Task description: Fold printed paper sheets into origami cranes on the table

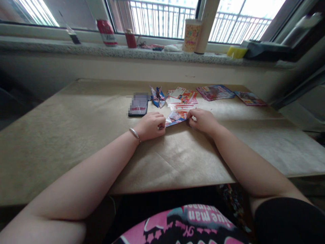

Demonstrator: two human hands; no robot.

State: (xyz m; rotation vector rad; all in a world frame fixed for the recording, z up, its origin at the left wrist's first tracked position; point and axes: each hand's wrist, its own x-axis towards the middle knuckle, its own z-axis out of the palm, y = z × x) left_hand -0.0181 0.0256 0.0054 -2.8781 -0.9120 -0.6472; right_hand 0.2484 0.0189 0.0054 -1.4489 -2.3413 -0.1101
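A folded sheet of printed paper (176,117) in blue, orange and white lies low over the table between my two hands. My left hand (152,125) is closed on its left end, fingers curled under. At the right end my right hand (203,121) pinches the paper between thumb and fingers. Just beyond it are loose printed papers or cards (182,96) in red, orange and white, partly overlapping. A folded blue-and-red paper piece (158,97) with raised points stands to their left. Beside that lies a phone (138,104), its screen blurred out.
Two stacks of colourful printed sheets lie at the back right: a wider stack (215,92) and a smaller stack (250,98). On the stone windowsill (152,52) stand a red can (106,33), a red bottle (130,39), a patterned paper cup (192,35) and a yellow item (236,52).
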